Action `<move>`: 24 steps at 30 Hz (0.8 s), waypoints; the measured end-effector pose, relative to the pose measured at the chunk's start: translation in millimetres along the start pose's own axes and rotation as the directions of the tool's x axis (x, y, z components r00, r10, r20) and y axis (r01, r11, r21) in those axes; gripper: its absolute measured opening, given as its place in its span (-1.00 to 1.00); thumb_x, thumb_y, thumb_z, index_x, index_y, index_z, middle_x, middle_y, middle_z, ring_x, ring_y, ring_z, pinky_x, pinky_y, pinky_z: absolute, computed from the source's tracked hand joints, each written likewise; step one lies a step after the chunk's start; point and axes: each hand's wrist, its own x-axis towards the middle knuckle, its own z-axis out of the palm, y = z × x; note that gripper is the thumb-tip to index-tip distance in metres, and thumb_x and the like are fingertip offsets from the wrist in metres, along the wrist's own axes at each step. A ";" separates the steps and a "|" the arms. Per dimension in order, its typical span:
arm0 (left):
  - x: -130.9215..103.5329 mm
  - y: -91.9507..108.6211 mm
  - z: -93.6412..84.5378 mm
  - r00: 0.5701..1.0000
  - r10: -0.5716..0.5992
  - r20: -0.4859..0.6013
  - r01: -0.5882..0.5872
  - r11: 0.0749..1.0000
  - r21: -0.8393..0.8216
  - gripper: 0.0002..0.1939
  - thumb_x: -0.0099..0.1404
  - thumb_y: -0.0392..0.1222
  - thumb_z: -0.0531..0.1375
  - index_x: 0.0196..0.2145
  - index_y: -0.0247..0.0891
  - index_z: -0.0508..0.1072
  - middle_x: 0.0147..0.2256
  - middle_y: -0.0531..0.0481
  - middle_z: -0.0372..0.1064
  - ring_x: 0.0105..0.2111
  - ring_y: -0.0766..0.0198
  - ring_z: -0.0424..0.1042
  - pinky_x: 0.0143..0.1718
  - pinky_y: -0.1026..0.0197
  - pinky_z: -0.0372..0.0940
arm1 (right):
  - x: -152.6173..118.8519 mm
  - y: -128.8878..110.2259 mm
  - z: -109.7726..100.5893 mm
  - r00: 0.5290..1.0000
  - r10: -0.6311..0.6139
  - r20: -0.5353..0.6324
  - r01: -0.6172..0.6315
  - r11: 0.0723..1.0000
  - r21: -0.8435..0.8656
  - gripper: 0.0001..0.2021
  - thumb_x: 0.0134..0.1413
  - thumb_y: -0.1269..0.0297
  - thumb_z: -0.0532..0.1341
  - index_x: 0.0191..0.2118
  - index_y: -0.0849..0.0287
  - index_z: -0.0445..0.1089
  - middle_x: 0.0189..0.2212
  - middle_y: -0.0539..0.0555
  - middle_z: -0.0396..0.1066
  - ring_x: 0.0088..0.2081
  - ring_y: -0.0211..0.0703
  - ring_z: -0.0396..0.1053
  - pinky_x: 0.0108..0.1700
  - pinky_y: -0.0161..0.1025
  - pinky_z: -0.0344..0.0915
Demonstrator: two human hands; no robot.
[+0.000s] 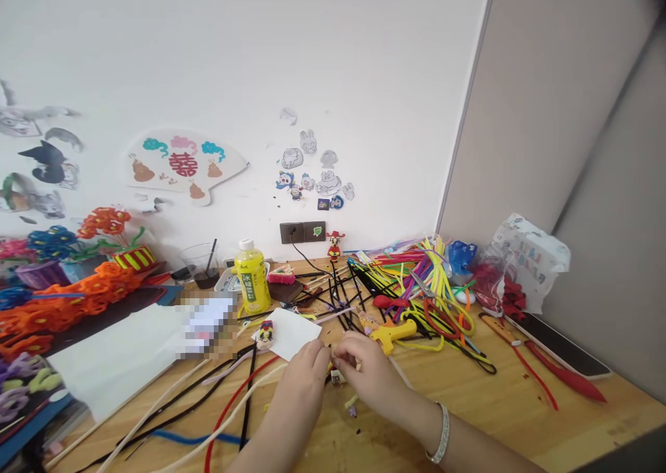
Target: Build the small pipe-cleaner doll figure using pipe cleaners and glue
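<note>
My left hand (308, 376) and my right hand (369, 370) meet over the wooden table, their fingertips pinched close together. Something small may be between them, but the fingers hide it. Just beyond my right hand lies a yellow glue gun (394, 333). A small red, yellow and black fuzzy figure (266, 332) rests by a white sheet of paper (292, 334), past my left hand. Under the hands is a small pale piece (338, 376), too small to name. Loose pipe cleaners, among them a red one (223, 412) and a blue one (208, 436), spread left of my left arm.
A heap of coloured pipe cleaners (437, 286) covers the back right, with scissors (422, 283) in it. Behind stand a yellow drink bottle (252, 279) and a little red-hatted figure (334, 247). Fuzzy orange flowers (104, 289) fill the left. A black flat panel (559, 345) lies far right.
</note>
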 end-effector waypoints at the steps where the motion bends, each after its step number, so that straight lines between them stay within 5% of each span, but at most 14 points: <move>1: 0.3 -0.7 0.2 1.000 0.002 0.014 -0.002 1.000 -0.001 -0.77 0.11 -0.50 -0.06 -0.47 -0.24 0.28 -0.48 0.01 0.26 -0.48 0.23 0.27 -0.47 0.24 0.24 | 0.0 -0.2 -0.6 1.000 -0.011 0.003 0.011 1.000 -0.008 -0.80 0.03 0.43 0.11 -0.58 0.18 0.23 -0.58 -0.04 0.18 -0.47 -0.25 0.17 -0.44 -0.33 0.05; 8: 3.0 -6.5 0.7 0.992 0.031 0.124 -0.026 0.999 -0.044 -0.71 0.07 -0.56 -0.08 -0.45 -0.25 0.30 -0.47 0.02 0.27 -0.46 0.25 0.27 -0.44 0.26 0.23 | 3.5 9.3 -8.3 0.980 -0.157 0.119 0.167 0.982 -0.086 -0.80 0.10 0.35 0.11 -0.54 0.19 0.29 -0.55 -0.03 0.23 -0.44 -0.26 0.20 -0.41 -0.34 0.08; 12: 6.0 -6.4 -1.8 0.991 0.026 0.130 -0.020 0.999 -0.048 -0.77 0.18 -0.46 -0.08 -0.45 -0.26 0.31 -0.47 -0.01 0.28 -0.46 0.24 0.27 -0.45 0.24 0.24 | 6.8 13.4 -11.0 0.984 -0.123 0.127 0.140 0.981 -0.137 -0.83 0.08 0.33 0.14 -0.50 0.18 0.33 -0.53 -0.02 0.28 -0.43 -0.25 0.23 -0.41 -0.34 0.11; 17: 6.7 -5.7 -2.7 0.983 0.020 0.181 -0.014 0.999 -0.031 -0.79 0.25 -0.39 -0.07 -0.43 -0.28 0.31 -0.46 -0.01 0.29 -0.45 0.25 0.30 -0.42 0.23 0.26 | 7.2 13.5 -11.6 0.964 -0.227 0.136 0.242 0.965 -0.105 -0.85 0.11 0.33 0.12 -0.44 0.19 0.36 -0.48 0.01 0.34 -0.35 -0.23 0.27 -0.31 -0.31 0.16; 24: 3.7 -6.2 0.9 0.983 0.059 0.176 -0.083 0.987 0.134 -0.77 0.17 -0.48 -0.04 -0.47 -0.28 0.33 -0.49 -0.03 0.29 -0.49 0.21 0.29 -0.48 0.22 0.23 | 4.3 14.0 -9.6 0.960 -0.251 0.121 0.268 0.951 -0.153 -0.86 0.08 0.40 0.12 -0.48 0.18 0.32 -0.52 0.01 0.31 -0.40 -0.22 0.24 -0.36 -0.31 0.15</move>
